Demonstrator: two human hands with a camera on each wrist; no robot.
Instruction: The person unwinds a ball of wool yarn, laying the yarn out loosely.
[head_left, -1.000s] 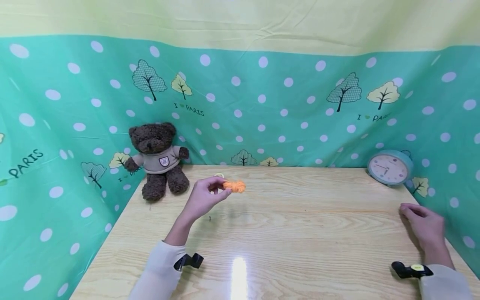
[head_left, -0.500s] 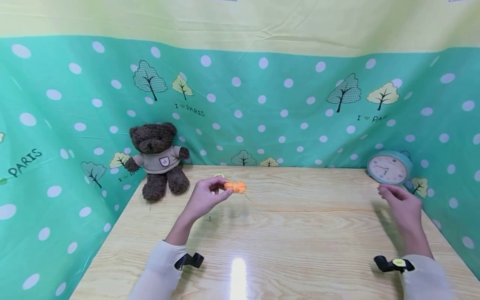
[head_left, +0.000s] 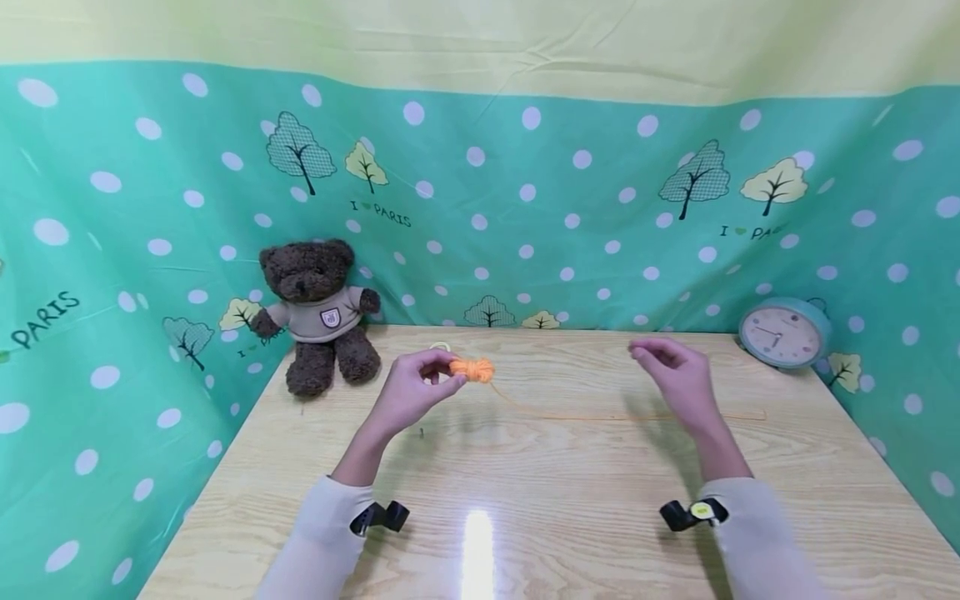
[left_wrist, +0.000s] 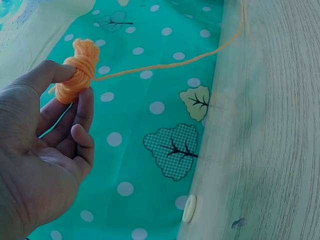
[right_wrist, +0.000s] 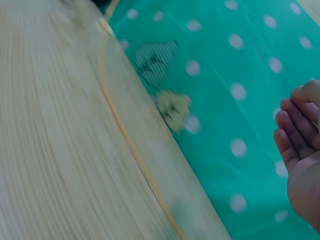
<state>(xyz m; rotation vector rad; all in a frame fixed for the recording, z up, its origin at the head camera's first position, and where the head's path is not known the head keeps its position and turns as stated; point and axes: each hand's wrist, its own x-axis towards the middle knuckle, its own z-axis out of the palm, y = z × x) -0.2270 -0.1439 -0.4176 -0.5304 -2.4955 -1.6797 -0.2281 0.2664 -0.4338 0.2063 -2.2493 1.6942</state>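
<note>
My left hand (head_left: 418,385) pinches a small skein of orange yarn (head_left: 474,370) between thumb and fingertips, above the left-centre of the table. In the left wrist view the yarn skein (left_wrist: 77,75) is wrapped round its middle, with one strand trailing off. That strand (head_left: 585,417) drops to the wooden table and runs right, doubling back near its far end. Over the strand hovers my right hand (head_left: 681,379), thumb near the fingers. In the right wrist view, the right hand (right_wrist: 304,150) has loosely bent fingers and nothing shows in them; the strand (right_wrist: 120,122) lies apart from it.
A brown teddy bear (head_left: 311,308) in a grey sweater sits at the back left. At the back right stands a round teal alarm clock (head_left: 783,333). Behind the left hand lies a pale ring (head_left: 440,346). A green dotted curtain (head_left: 525,233) hangs along the table's back edge.
My right hand has risen from the table's right side and moved left, leaving the strand stretched out on the table. The left hand and skein have stayed in place.
</note>
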